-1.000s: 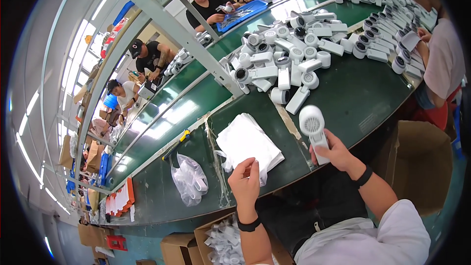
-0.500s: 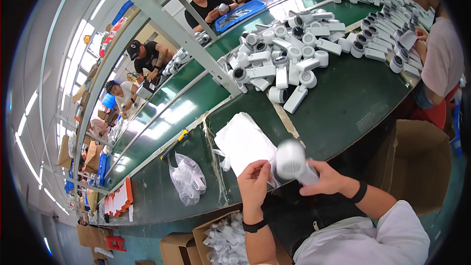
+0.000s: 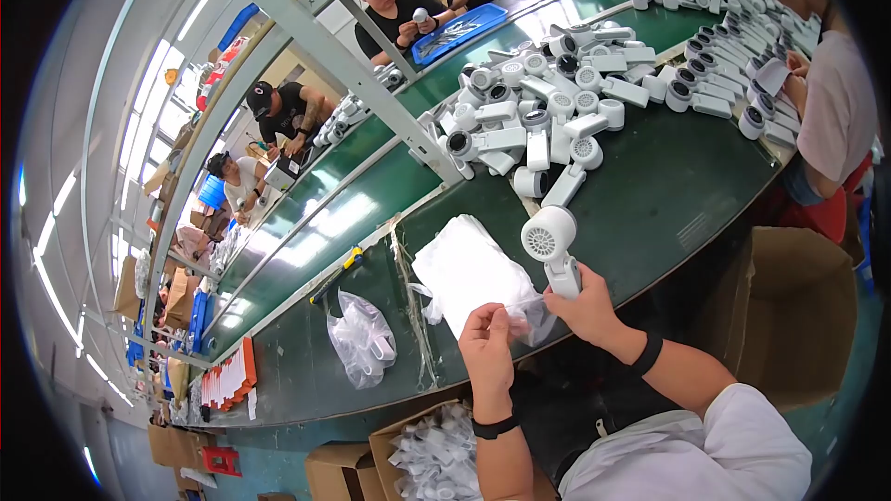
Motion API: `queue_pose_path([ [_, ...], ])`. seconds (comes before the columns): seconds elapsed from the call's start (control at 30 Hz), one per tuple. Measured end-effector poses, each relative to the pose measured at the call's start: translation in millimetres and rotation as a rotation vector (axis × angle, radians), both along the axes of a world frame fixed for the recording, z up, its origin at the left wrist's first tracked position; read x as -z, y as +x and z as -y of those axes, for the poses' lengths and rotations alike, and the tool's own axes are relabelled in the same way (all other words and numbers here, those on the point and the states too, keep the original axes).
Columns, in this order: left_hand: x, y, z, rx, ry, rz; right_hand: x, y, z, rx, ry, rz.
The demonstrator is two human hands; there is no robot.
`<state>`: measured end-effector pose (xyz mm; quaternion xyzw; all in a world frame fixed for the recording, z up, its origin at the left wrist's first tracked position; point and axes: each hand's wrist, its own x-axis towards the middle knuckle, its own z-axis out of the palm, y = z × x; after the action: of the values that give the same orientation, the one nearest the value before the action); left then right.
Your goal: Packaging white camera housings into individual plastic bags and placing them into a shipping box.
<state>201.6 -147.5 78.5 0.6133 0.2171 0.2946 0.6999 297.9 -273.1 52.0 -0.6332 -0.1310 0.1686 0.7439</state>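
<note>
My right hand [image 3: 587, 306] is wrapped round the handle of a white handheld fan [image 3: 549, 234], its round grilled head raised. Thumb and fingers of my left hand [image 3: 486, 345] pinch the edge of a thin clear plastic bag [image 3: 529, 323], which stretches across to my right fingers. Just beyond the left hand lies a stack of flat white plastic bags [image 3: 464, 264] on the green table [image 3: 640, 223]. Past the held fan, a large heap of similar white and grey fans [image 3: 534, 121] spreads over the table.
Left of the stack are a bagged item [image 3: 360, 341] and a yellow-black cutter [image 3: 351, 260]. A carton of bagged pieces [image 3: 436, 450] stands below the table edge; an open cardboard box [image 3: 789, 315] is at right. A metal post [image 3: 371, 83] rises beyond. Co-workers sit around the table.
My right hand has turned the fan more upright and brought it slightly forward, its fingers now nearer the bag. More clear film shows between my hands.
</note>
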Motion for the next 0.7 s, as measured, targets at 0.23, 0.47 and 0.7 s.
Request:
queue_pose_path([
  [0.23,4.5,6.7,9.2,-0.018,0.045,-0.059,-7.5,1.8,12.2,0.08,-0.059,0.152],
  [0.47,13.4,15.5,17.1,-0.001,0.165,-0.066,-23.4,1.4,54.2,-0.026,-0.029,0.237],
  [0.7,1.5,20.1,22.6,0.034,0.157,-0.041,-52.6,24.5,109.0,-0.765,-0.22,0.182],
])
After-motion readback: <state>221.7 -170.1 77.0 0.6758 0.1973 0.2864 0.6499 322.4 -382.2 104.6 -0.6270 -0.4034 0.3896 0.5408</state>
